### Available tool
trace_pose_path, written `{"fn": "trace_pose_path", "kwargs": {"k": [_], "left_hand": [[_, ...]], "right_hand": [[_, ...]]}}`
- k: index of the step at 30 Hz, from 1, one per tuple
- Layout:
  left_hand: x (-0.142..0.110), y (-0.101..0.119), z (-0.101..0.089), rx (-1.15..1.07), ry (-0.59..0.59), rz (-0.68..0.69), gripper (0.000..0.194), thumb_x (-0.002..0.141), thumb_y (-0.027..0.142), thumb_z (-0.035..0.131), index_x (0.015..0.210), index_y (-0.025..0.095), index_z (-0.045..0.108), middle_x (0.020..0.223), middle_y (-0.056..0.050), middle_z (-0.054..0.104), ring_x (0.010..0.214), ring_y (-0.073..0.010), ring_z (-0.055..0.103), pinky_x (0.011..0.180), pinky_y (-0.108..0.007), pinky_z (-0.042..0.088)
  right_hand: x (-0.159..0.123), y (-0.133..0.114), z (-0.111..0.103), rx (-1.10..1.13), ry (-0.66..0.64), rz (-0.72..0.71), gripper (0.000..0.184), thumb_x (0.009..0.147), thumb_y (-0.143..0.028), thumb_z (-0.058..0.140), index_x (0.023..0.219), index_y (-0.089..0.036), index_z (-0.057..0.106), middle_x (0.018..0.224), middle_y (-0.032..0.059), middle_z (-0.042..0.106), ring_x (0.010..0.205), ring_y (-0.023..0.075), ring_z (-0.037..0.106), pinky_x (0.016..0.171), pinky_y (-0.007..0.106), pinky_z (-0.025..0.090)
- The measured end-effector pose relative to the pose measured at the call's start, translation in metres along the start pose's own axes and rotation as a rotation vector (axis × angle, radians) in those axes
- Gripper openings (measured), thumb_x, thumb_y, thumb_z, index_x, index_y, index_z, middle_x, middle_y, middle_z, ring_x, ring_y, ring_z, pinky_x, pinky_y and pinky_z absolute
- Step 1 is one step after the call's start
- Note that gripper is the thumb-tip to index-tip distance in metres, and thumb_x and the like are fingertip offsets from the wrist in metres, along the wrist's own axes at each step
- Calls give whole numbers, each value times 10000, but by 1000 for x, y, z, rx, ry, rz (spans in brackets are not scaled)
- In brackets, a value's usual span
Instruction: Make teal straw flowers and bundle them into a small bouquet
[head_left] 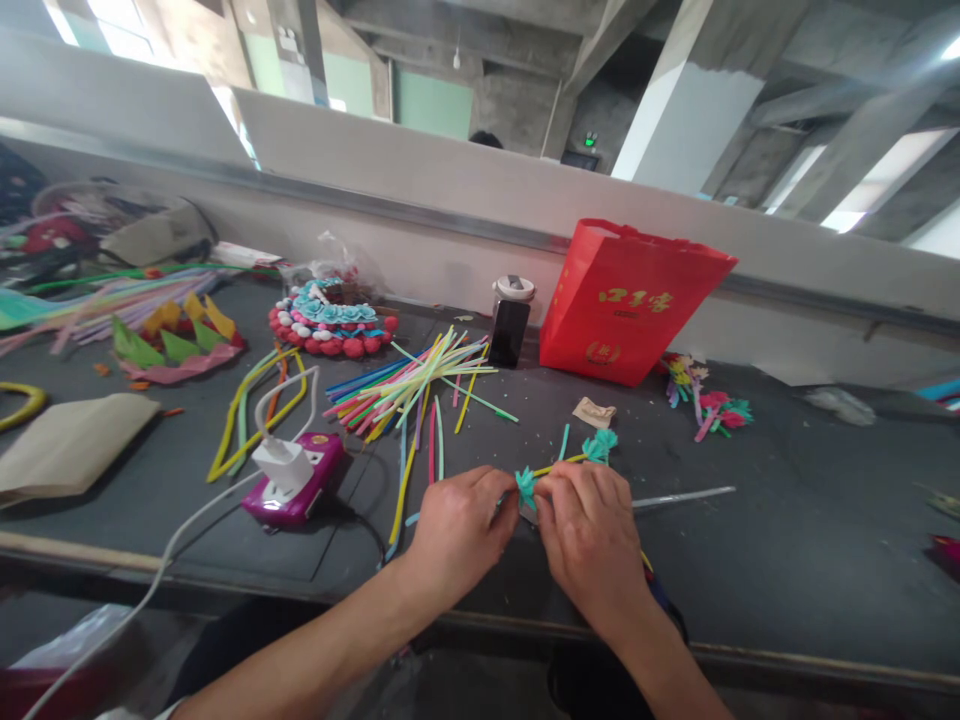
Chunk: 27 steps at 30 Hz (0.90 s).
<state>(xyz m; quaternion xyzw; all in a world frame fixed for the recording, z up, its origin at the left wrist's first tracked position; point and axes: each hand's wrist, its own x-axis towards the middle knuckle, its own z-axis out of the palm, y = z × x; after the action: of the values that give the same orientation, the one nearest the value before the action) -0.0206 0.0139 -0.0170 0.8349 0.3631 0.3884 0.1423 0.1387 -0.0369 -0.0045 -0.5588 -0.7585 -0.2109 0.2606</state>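
Observation:
Between my two hands is a small teal paper flower (526, 488). My left hand (466, 530) pinches it from the left with thumb and forefinger. From the other side my right hand (589, 525) closes its fingertips on the same flower; its palm faces down. A second teal flower (600, 446) lies just beyond my right hand, beside a yellow stick (561, 465). To the right of that hand a thin silvery rod (684, 497) rests on the table. Something small and grey below the flower is mostly hidden by my fingers.
A heap of coloured sticks (427, 385) lies ahead, near a purple power socket (296, 485) with a white plug and cable. Behind stand a lidded cup (514, 290), a black phone (509, 333) and a red paper bag (626, 305). Paper flowers (720, 410) lie right.

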Motion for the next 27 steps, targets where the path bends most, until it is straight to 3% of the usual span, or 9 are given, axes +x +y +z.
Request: {"fn": "trace_pose_path", "kwargs": {"k": [21, 27], "left_hand": [[0, 1, -3, -24, -44, 11, 141, 827, 114, 533, 794, 175, 657, 692, -15, 662, 620, -141, 623, 568, -224, 415], [-1, -1, 0, -60, 20, 30, 135, 838, 116, 536, 805, 179, 651, 685, -9, 658, 592, -125, 597, 553, -217, 388]], "right_hand": [[-2, 0, 4, 26, -33, 8, 118, 939, -137, 486, 889, -167, 588, 954, 104, 614, 926, 264, 514, 838, 423, 393], [-3, 4, 6, 104, 4, 17, 119, 939, -142, 502, 903, -158, 614, 953, 101, 625, 918, 259, 530, 837, 424, 399]]}}
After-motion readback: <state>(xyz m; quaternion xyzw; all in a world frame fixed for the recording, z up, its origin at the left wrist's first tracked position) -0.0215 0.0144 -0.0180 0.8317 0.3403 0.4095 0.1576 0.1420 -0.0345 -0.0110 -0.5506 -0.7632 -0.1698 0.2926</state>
